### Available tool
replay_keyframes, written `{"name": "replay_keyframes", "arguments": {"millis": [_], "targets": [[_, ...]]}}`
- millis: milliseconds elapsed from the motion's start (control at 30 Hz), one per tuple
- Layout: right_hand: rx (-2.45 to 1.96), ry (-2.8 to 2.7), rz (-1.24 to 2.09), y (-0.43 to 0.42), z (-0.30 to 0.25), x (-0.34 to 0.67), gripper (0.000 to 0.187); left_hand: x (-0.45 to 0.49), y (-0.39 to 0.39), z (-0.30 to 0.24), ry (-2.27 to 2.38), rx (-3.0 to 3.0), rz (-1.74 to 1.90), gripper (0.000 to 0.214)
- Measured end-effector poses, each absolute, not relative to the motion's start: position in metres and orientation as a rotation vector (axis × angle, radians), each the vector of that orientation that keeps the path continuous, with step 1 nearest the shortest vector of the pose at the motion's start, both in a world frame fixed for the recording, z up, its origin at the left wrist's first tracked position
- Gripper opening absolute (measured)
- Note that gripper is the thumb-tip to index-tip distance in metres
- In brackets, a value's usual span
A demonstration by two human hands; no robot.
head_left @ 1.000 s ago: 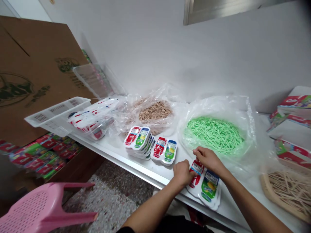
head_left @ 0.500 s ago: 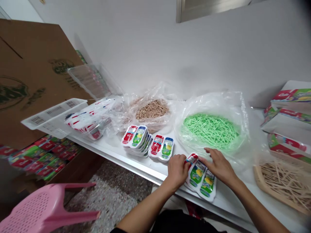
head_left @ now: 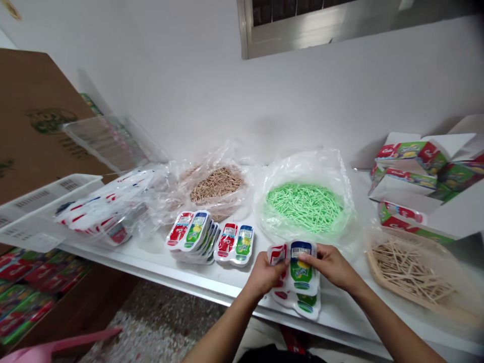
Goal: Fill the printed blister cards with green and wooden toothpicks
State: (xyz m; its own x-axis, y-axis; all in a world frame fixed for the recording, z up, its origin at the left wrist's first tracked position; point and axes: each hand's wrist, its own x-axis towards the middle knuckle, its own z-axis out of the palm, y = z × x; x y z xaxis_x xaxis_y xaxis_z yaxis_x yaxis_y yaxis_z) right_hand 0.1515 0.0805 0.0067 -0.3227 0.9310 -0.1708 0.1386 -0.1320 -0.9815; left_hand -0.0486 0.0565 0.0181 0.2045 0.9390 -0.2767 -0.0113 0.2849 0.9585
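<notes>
My left hand (head_left: 265, 275) and my right hand (head_left: 335, 267) grip a double bottle-shaped pack (head_left: 301, 275) between them, one at each side. The pack has a red half, partly covered by my left fingers, and a green-and-blue half with my right thumb on its front. Beneath it, on the table, lies another such pack (head_left: 308, 307), mostly hidden. To the left stands a leaning stack of similar packs (head_left: 189, 233), with a further pack (head_left: 234, 245) beside it. Just behind my hands is a clear bag of light green sticks (head_left: 304, 206).
A bag of tan sticks (head_left: 217, 185) and a plastic-wrapped heap of packs (head_left: 109, 206) sit further left, near a white basket (head_left: 41, 201). On the right are a tray of tan sticks (head_left: 408, 272) and open printed boxes (head_left: 408, 156). A pink stool (head_left: 75, 343) stands below.
Both hands now hold the pack raised, facing me, over another pack; before, they were at the top edges of packs lying on the table. The view has turned right.
</notes>
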Motion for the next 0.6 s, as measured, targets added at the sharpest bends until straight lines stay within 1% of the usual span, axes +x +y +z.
{"name": "replay_keyframes", "arguments": {"millis": [167,267,333,433,500,600], "targets": [[-1.294,-1.478,1.603,0.078,-0.01,0.158,0.037,-0.051,0.056,0.012,1.21,1.324,0.869,0.038],[-1.308,-1.515,1.677,0.074,-0.024,0.158,0.043,-0.058,0.055,0.009,1.209,1.535,0.823,0.052],[-1.285,-1.502,1.714,0.072,-0.029,0.157,0.044,-0.061,0.054,0.006,1.216,1.542,0.78,0.058],[-1.22,-1.476,1.76,0.069,-0.032,0.156,0.045,-0.063,0.054,0.002,1.225,1.509,0.742,0.053],[-1.224,-1.489,1.75,0.069,-0.033,0.157,0.051,-0.064,0.054,0.002,1.256,1.551,0.684,0.054],[-1.316,-1.557,1.676,0.069,-0.038,0.161,0.066,-0.068,0.055,0.006,1.294,1.664,0.59,0.071]]}}
